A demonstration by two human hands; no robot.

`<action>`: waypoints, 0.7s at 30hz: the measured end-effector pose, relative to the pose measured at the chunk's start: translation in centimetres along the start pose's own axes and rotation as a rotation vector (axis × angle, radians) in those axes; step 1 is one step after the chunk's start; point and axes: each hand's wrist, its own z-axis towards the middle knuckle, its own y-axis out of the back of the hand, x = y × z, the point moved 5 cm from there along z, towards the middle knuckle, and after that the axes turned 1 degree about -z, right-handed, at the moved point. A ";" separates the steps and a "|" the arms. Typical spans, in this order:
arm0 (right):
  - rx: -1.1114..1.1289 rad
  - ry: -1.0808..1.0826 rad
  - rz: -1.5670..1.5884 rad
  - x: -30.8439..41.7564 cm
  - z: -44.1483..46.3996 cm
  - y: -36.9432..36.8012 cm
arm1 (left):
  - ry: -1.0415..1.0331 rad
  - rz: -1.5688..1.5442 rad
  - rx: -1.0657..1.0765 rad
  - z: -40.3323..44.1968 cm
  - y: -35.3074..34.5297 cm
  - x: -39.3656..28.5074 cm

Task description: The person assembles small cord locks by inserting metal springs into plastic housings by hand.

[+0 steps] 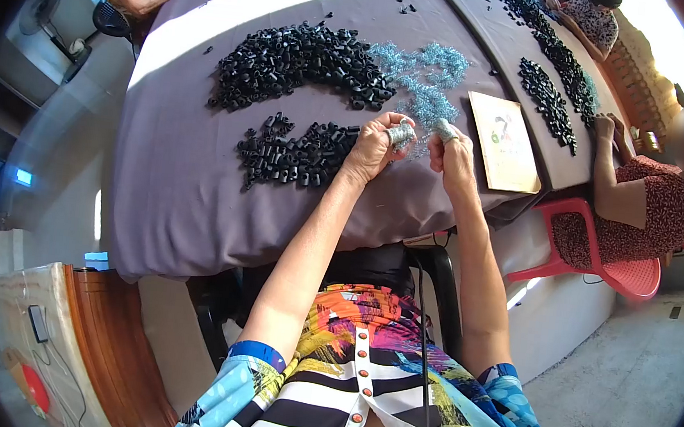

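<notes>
My left hand (375,147) is above the cloth-covered table, its fingers closed, with silvery wrapping on the fingers. Beside it, my right hand (451,154) is closed too, the same wrapping round a finger. What either one pinches is too small to make out. Just beyond them lies a spread of small clear-blue pieces (430,107). A large pile of black cylindrical parts (291,60) curves across the table at the upper left, and a smaller black pile (290,155) sits left of my left hand.
A booklet (504,143) lies right of my right hand. More black parts (546,101) run along the right side. A person (648,194) sits at the right by a pink chair (574,244); others sit at the far corners. The table edge (189,260) is near me.
</notes>
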 end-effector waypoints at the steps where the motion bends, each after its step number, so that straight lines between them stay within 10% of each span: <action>1: -0.003 -0.001 -0.006 0.0 0.2 0.3 | 0.003 0.005 -0.002 0.1 0.0 0.0; 5: -0.126 0.293 -0.563 0.5 0.1 0.1 | 0.012 0.012 0.014 0.1 0.1 -0.1; 21: -0.024 0.574 -0.621 4.0 -1.8 -2.5 | -0.071 0.382 -0.140 -0.7 -0.7 -0.2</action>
